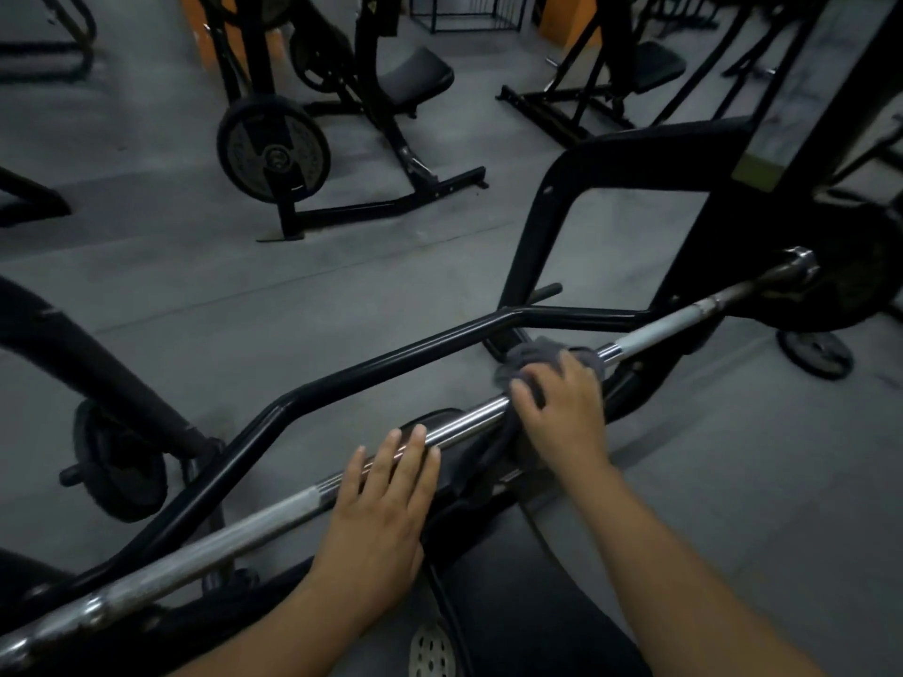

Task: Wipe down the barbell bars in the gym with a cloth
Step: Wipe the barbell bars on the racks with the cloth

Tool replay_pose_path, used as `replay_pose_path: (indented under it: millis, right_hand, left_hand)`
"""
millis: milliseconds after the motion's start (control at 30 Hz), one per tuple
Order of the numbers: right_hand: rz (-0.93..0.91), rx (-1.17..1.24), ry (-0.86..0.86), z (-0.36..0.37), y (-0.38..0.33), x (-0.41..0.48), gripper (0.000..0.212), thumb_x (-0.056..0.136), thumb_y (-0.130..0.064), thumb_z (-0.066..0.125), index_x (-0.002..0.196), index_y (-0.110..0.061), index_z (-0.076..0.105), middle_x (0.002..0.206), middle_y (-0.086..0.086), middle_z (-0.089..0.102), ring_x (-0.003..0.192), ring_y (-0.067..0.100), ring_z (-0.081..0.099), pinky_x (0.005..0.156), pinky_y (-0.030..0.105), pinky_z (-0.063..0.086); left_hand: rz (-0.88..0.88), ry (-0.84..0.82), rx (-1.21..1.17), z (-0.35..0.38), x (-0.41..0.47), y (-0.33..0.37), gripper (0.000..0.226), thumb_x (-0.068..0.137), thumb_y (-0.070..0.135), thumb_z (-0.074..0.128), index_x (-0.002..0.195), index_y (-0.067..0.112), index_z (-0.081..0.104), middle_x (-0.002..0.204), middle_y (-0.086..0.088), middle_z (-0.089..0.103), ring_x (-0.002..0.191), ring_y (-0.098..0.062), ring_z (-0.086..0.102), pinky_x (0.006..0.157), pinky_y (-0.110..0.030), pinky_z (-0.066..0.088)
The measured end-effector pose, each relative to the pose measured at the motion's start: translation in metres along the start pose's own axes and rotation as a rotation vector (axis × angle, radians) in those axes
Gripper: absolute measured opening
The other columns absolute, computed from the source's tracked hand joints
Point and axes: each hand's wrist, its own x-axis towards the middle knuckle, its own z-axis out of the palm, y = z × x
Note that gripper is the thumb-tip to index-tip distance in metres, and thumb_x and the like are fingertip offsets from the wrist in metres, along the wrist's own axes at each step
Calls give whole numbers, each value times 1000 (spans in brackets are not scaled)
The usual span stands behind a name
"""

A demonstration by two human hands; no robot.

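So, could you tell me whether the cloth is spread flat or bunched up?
Bunched: the grey cloth is wrapped around the barbell bar under the right hand.

- Dim, grey, low-contrast light throughout.
- Bright glints along the barbell bar (pixel 469 420) at centre.
- Soft blur in the upper frame.
- Straight lines bow toward the edges.

Black bent frame bar (pixel 391 356), plate-loaded machine (pixel 273 149), padded seat (pixel 415 73), possibly orange wall (pixel 205 36)

Just beyond the long chrome steel barbell (pixel 469 422), a bent black metal tube (pixel 391 359) runs alongside, leaving a narrow gap; beyond that tube, grey floor (pixel 244 295) lies open.
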Motion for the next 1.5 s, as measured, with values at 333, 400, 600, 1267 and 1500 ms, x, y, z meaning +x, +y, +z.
replay_pose_path:
  millis: [333, 400, 600, 1267, 1500]
  right_hand:
    - [350, 141, 109, -9, 68, 64, 21, 93, -30, 55, 113, -25, 61, 162, 5, 20, 153, 22, 5, 117, 45, 26]
    - [203, 62, 62, -21, 89, 63, 32, 94, -39, 49, 119, -26, 62, 158, 10, 30, 150, 27, 17, 119, 49, 25]
    - [423, 64, 181, -42, 138, 122, 40, 85, -39, 47, 112, -19, 69, 150, 15, 43, 144, 33, 30, 116, 47, 31]
    - [301, 135, 125, -47, 201, 140, 34, 94, -43, 53, 124, -30, 62, 158, 6, 32, 152, 24, 12, 121, 43, 21]
    - [339, 24, 120, -79, 274, 188, 46, 94, -54, 40, 126, -29, 62, 149, 9, 46, 146, 29, 29, 115, 51, 32]
  left_hand:
    - [-79, -18, 27, 11, 24, 13, 100, 49, 19, 72, 145, 12, 48, 151, -21, 44, 124, -44, 53, 94, -62, 39]
    - [-51, -24, 23, 6, 37, 20, 103, 50, 20, 74, 148, 9, 42, 151, -25, 41, 127, -45, 50, 97, -62, 40]
    - [68, -19, 0, -9, 106, 61, 105, 58, 26, 76, 151, 6, 31, 154, -25, 36, 133, -42, 45, 99, -57, 46]
    - [260, -44, 5, -15, 233, 136, 109, 57, 30, 78, 151, 8, 27, 157, -19, 35, 134, -37, 49, 98, -51, 51]
    - [303, -33, 95, -19, 273, 163, 96, 80, 35, 63, 158, 8, 13, 165, -17, 16, 146, -34, 31, 106, -48, 43]
